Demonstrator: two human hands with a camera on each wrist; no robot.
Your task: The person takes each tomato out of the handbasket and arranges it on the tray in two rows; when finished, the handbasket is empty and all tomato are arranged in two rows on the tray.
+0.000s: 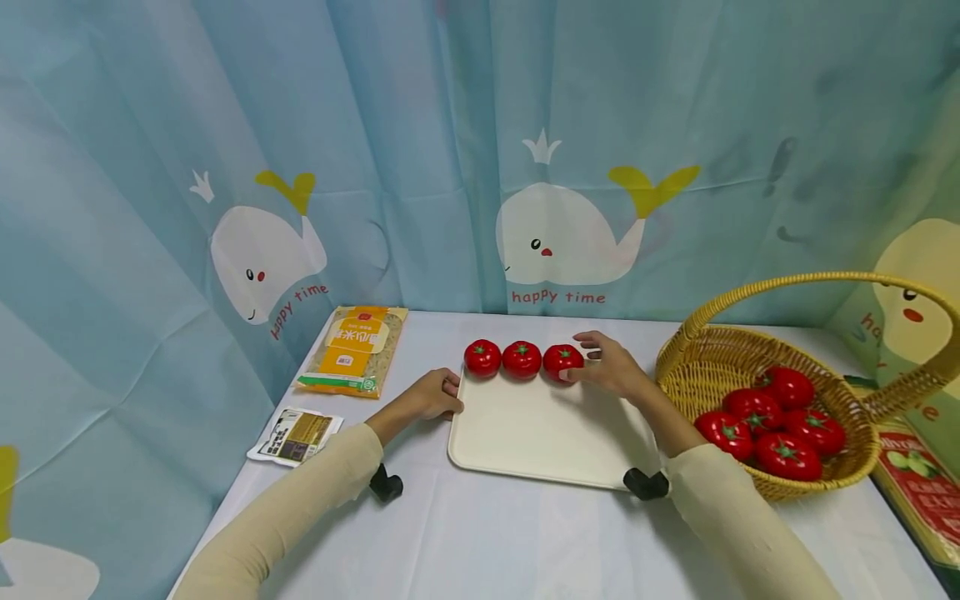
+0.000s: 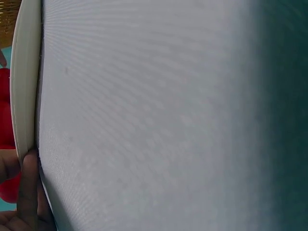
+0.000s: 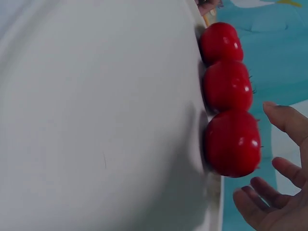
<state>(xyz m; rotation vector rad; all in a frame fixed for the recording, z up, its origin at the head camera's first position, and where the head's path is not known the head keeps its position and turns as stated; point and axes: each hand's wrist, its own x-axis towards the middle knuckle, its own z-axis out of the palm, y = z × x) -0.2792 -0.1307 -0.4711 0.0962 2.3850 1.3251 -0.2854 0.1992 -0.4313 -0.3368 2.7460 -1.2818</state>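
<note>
Three red tomatoes sit in a row along the far edge of a cream tray [image 1: 540, 433]: a left one [image 1: 482, 358], a middle one [image 1: 521, 360] and a right one [image 1: 562, 362]. My left hand [image 1: 435, 394] pinches the tray's left rim; the left wrist view shows the thumb over the rim [image 2: 26, 86] and fingers at its outer side. Beside the right tomato [image 3: 233, 143], my right hand [image 1: 611, 367] is spread with fingers relaxed. In the right wrist view a gap shows between those fingertips and the tomato.
A wicker basket [image 1: 682, 367] with a tall handle holds several tomatoes [image 1: 787, 456] on the right. Beyond it lies a red and green package [image 1: 918, 483]. At the left are a yellow bag of grain [image 1: 352, 350] and a small white-and-brown packet [image 1: 296, 436]. A whale-printed curtain [image 1: 420, 167] hangs behind.
</note>
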